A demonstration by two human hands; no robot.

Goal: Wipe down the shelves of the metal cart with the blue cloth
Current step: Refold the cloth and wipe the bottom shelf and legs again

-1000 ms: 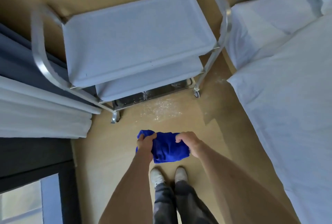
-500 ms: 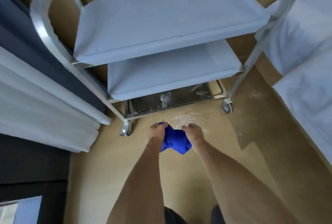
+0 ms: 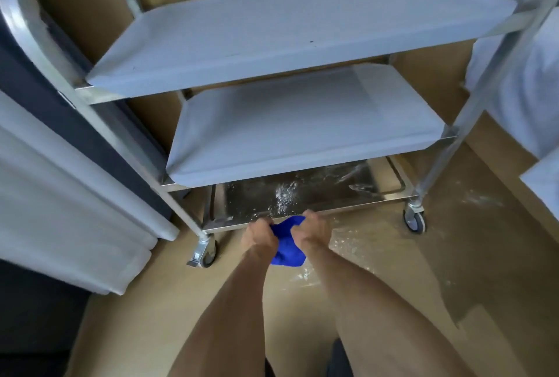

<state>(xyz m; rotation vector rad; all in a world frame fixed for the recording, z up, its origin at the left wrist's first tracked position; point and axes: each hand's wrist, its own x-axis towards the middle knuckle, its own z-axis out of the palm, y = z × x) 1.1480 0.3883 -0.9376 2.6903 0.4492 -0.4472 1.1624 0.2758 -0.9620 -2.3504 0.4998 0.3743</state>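
A bunched, soft blue cloth (image 3: 286, 248) is gripped between the left hand (image 3: 260, 236) and the right hand (image 3: 311, 230), fingers curled into its folds, just in front of the near rim of the shiny bottom steel shelf (image 3: 302, 195), which is dusted with white powder (image 3: 284, 195). The three-tier tubular metal cart (image 3: 472, 110) is seen with two matte pale upper trays. Powder is scattered on the smooth tan floor (image 3: 363, 237) beside a swivel caster (image 3: 415, 220).

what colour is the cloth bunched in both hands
Bright blue cloth, clearest in the head view.
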